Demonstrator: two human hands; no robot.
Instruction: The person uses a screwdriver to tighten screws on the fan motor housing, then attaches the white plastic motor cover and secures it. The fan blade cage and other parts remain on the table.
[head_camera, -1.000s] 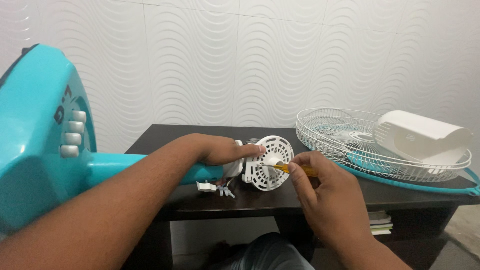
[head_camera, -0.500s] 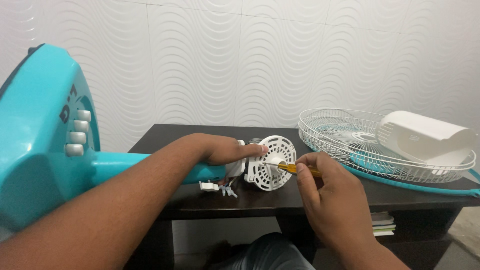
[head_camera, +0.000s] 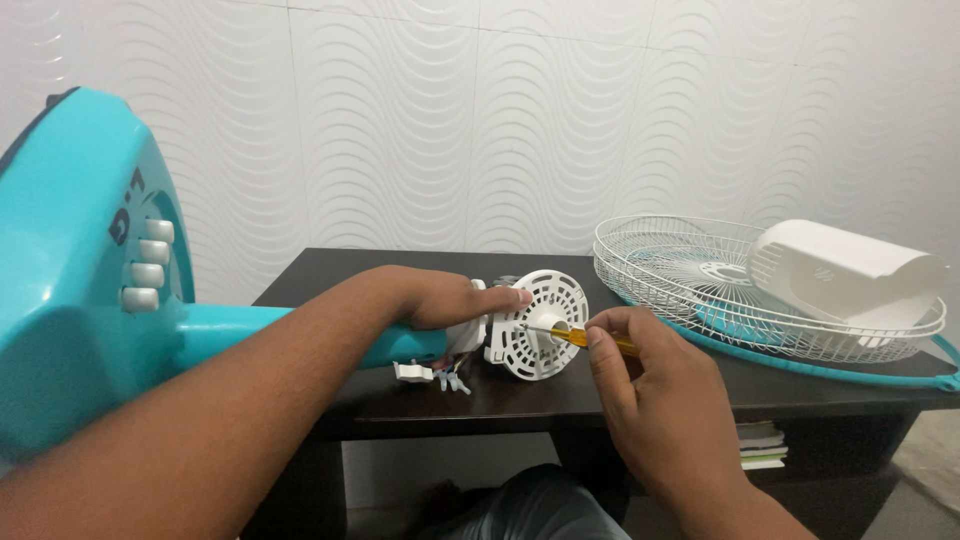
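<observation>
Against wavy white wall tiles, on the dark worktop (head_camera: 520, 400), your left hand (head_camera: 445, 298) keeps its grip around the white motor housing (head_camera: 535, 325); your right hand (head_camera: 655, 395) pinches a yellow-handled screwdriver (head_camera: 585, 338) at its centre.

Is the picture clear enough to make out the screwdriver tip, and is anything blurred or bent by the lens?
Head view: soft, even light, no harsh glare. The yellow-handled screwdriver in the right hand is small; its tip at the white round fan part, which the left hand steadies, is hard to resolve. The teal fan base looms large and stretched at the edge. The wire grille looks sharp.
</observation>
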